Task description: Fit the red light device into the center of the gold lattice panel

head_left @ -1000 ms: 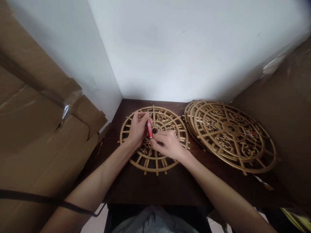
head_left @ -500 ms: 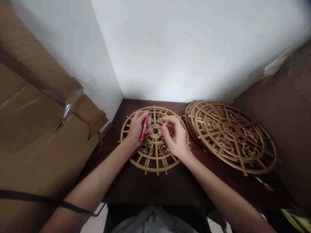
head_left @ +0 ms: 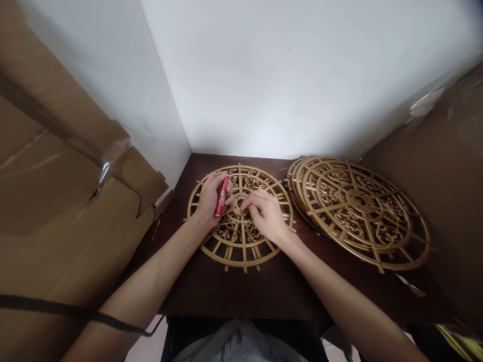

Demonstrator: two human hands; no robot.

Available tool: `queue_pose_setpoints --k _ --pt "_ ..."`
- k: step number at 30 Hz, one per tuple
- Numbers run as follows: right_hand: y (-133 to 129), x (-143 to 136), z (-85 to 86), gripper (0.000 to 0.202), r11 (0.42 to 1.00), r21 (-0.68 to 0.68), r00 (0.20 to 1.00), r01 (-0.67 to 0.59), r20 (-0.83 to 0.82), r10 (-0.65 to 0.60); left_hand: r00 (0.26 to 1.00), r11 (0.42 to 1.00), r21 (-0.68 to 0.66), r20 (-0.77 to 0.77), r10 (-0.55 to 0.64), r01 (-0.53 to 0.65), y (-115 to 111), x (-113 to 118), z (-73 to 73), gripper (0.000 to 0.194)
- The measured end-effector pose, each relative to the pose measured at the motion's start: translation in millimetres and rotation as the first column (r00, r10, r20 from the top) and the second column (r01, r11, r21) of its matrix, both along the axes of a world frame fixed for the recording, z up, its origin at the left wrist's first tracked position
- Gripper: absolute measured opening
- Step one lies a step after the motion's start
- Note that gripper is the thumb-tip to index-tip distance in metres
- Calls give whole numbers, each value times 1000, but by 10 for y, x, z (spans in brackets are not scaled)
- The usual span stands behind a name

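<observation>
A gold openwork clock dial (head_left: 244,264) with scrollwork lies flat on the dark table. My left hand (head_left: 208,198) is closed over its left side, around a short red pen-like stick (head_left: 222,197) with a pale band, held slanting. Above the dial's centre ring, my right hand (head_left: 266,213) has its thumb and fingertips brought together. Whatever is between those fingertips is too small to make out. Parts of the dial are hidden under both hands.
On the right, several similar gold dials (head_left: 347,241) are stacked and overlapping, with thin coloured wires on top. Cardboard (head_left: 75,201) stands at the left, and more brown cardboard (head_left: 453,176) at the right. A white wall (head_left: 287,100) closes off the back. A black cord (head_left: 75,309) crosses my left forearm.
My right hand has moved left to the dial's centre, and its fingers have closed together. The red stick has turned slightly in my left hand.
</observation>
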State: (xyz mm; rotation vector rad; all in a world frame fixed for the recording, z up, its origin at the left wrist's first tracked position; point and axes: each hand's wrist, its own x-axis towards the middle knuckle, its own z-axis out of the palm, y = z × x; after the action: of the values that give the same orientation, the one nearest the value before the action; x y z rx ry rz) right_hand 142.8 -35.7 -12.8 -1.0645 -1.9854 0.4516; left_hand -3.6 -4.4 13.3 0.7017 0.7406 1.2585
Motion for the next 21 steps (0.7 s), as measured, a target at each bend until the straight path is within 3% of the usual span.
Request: queue_pose_setpoints --k 10,21 --pt "9 -7 23 33 983 50 968 -179 186 167 1000 1000 -13 2 12 -12 13 -6 -9 15" --pt "8 -2 67 20 970 11 967 -243 85 241 1000 999 -32 6 8 -7 8 -1 5 15"
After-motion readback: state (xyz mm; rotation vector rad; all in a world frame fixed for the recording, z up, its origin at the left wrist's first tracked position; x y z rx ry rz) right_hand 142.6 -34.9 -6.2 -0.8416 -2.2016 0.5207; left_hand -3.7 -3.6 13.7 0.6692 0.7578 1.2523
